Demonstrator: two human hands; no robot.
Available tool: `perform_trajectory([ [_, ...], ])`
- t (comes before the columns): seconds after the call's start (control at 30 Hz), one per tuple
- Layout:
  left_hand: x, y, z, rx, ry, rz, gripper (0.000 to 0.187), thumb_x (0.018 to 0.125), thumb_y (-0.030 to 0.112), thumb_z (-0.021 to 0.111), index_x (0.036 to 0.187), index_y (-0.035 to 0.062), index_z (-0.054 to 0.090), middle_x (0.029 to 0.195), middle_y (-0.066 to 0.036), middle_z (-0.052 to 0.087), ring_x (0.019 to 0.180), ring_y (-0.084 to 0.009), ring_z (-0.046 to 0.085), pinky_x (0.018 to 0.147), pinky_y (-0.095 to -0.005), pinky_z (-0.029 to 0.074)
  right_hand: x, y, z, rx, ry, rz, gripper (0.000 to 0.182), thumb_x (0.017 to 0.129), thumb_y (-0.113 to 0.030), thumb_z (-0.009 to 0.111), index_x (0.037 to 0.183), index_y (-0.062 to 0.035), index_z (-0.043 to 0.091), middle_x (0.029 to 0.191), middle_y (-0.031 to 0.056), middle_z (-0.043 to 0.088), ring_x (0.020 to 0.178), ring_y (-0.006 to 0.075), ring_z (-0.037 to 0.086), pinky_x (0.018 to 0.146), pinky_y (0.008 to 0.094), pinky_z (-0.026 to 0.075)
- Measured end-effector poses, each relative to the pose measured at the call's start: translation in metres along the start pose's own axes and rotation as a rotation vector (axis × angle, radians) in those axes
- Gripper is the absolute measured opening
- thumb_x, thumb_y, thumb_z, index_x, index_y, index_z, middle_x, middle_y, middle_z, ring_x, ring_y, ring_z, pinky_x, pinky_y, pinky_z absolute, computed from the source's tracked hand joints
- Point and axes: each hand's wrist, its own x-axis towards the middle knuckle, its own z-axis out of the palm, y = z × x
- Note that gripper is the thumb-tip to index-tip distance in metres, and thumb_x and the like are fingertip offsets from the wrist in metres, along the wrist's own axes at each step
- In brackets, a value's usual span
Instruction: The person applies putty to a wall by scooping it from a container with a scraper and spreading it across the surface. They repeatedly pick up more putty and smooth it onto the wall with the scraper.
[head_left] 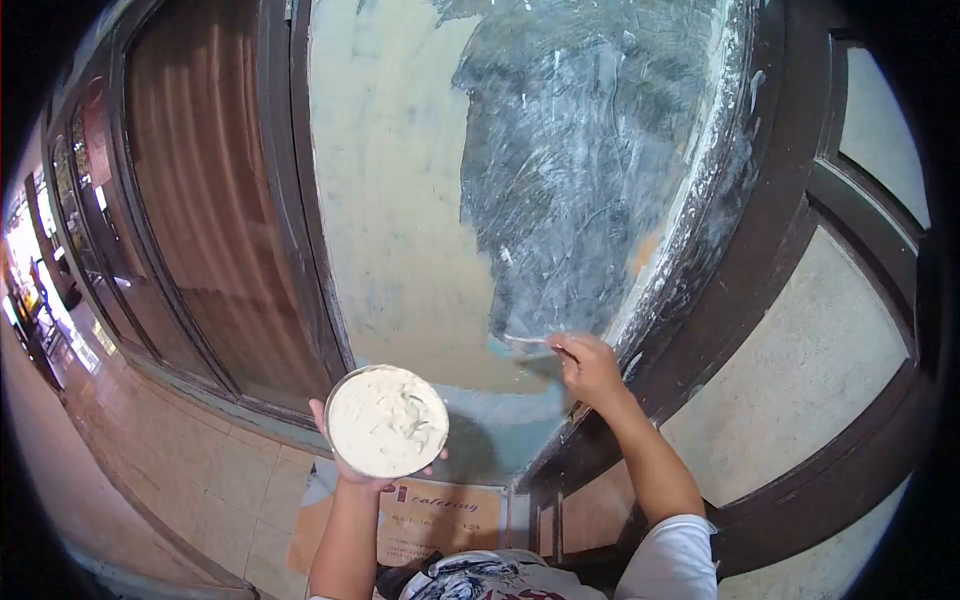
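My left hand [349,473] supports a round tub [376,473] from below, its fingers curled around the sides. Thick cream-coloured paste [372,425] fills the tub, with scooped marks on its right side. In my right hand [588,370] a thin pale tool [528,341] is pinched, pointing left; its working end is too small to make out. The tool's tip is at the lower part of a wall panel [400,230], near the bottom of a dark grey smeared patch [560,170]. Smooth cream coating covers the panel's left part.
A dark window frame [285,150] with a brown curtain [200,150] behind glass stands left. Dark wooden framing [770,230] with pale panels runs along the right. Below lie a printed board [440,525] and a tiled floor [205,475].
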Motion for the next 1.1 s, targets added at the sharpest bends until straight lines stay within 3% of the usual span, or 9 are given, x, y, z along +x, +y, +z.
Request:
perform_trajectory([
  [0.13, -0.015, 0.006, -0.014, -0.061, -0.017, 0.053, 0.120, 0.072, 0.099, 0.038, 0.159, 0.0164, 0.028, 0.149, -0.037, 0.038, 0.107, -0.0726, 0.052, 0.073, -0.0783, 0.054, -0.062, 0.060, 0.044, -0.119, -0.172, 0.335, 0.027, 0.085, -0.004, 0.065, 0.111, -0.0077, 0.072, 0.106, 0.0148, 0.073, 0.095, 0.0405, 0.068, 0.081, 0.0488, 0.055],
  [0.27, -0.025, 0.009, -0.018, -0.048, 0.022, 0.060, 0.120, 0.072, 0.100, 0.036, 0.158, 0.0167, 0.029, 0.148, -0.036, 0.040, 0.105, -0.0708, 0.054, 0.063, -0.0734, 0.057, -0.087, 0.087, 0.073, -0.083, -0.112, 0.336, 0.025, 0.087, -0.005, 0.064, 0.111, -0.0091, 0.072, 0.104, 0.0143, 0.073, 0.093, 0.0406, 0.068, 0.080, 0.0510, 0.054],
  [0.47, -0.025, 0.005, -0.011, 0.104, 0.083, 0.079, 0.124, 0.069, 0.103, 0.030, 0.156, 0.0140, 0.033, 0.139, -0.034, 0.050, 0.094, -0.0629, 0.063, 0.051, -0.0648, 0.056, -0.076, 0.086, 0.083, -0.210, -0.260, 0.430, 0.017, 0.090, -0.010, 0.066, 0.106, -0.0092, 0.072, 0.102, 0.0148, 0.073, 0.093, 0.0399, 0.069, 0.078, 0.0487, 0.055],
  [0.5, -0.025, 0.003, -0.010, 0.162, 0.144, 0.128, 0.125, 0.069, 0.103, 0.030, 0.154, 0.0120, 0.035, 0.135, -0.033, 0.054, 0.091, -0.0603, 0.065, 0.049, -0.0628, 0.056, -0.077, 0.088, 0.084, -0.179, -0.172, 0.393, 0.017, 0.090, -0.011, 0.065, 0.105, -0.0093, 0.072, 0.101, 0.0142, 0.073, 0.092, 0.0400, 0.069, 0.078, 0.0490, 0.054],
  [0.57, -0.029, 0.003, -0.012, 0.155, 0.139, 0.132, 0.124, 0.070, 0.103, 0.030, 0.154, 0.0117, 0.035, 0.135, -0.033, 0.054, 0.091, -0.0605, 0.064, 0.049, -0.0626, 0.056, -0.079, 0.089, 0.087, -0.148, -0.086, 0.352, 0.016, 0.091, -0.012, 0.065, 0.105, -0.0095, 0.072, 0.101, 0.0136, 0.073, 0.091, 0.0400, 0.069, 0.078, 0.0493, 0.054],
  [0.73, -0.032, 0.005, -0.017, 0.106, 0.139, 0.133, 0.122, 0.071, 0.102, 0.031, 0.152, 0.0108, 0.037, 0.135, -0.033, 0.054, 0.090, -0.0610, 0.064, 0.049, -0.0622, 0.057, -0.070, 0.078, 0.088, -0.280, -0.218, 0.426, 0.017, 0.091, -0.013, 0.064, 0.106, -0.0106, 0.072, 0.101, 0.0131, 0.073, 0.094, 0.0389, 0.068, 0.079, 0.0502, 0.054],
  [0.9, -0.037, 0.006, -0.023, 0.115, 0.129, 0.150, 0.125, 0.070, 0.102, 0.035, 0.153, 0.0092, 0.036, 0.135, -0.035, 0.053, 0.090, -0.0605, 0.064, 0.049, -0.0619, 0.058, -0.070, 0.079, 0.088, -0.280, -0.072, 0.416, 0.017, 0.090, -0.013, 0.064, 0.105, -0.0116, 0.073, 0.102, 0.0120, 0.073, 0.096, 0.0370, 0.068, 0.081, 0.0494, 0.054],
  [1.0, -0.037, 0.005, -0.020, 0.106, 0.075, 0.163, 0.127, 0.069, 0.102, 0.038, 0.153, 0.0061, 0.035, 0.137, -0.038, 0.049, 0.092, -0.0589, 0.063, 0.049, -0.0614, 0.058, -0.090, 0.076, 0.101, -0.243, -0.251, 0.474, 0.017, 0.092, -0.014, 0.063, 0.108, -0.0127, 0.069, 0.106, 0.0102, 0.070, 0.101, 0.0372, 0.065, 0.083, 0.0533, 0.052],
  [1.1, -0.040, 0.007, -0.018, 0.126, 0.068, 0.150, 0.124, 0.071, 0.100, 0.039, 0.153, 0.0068, 0.037, 0.137, -0.039, 0.049, 0.092, -0.0583, 0.064, 0.049, -0.0621, 0.057, -0.075, 0.080, 0.098, -0.278, -0.133, 0.438, 0.015, 0.092, -0.012, 0.061, 0.105, -0.0125, 0.069, 0.101, 0.0094, 0.069, 0.099, 0.0365, 0.065, 0.081, 0.0541, 0.052],
])
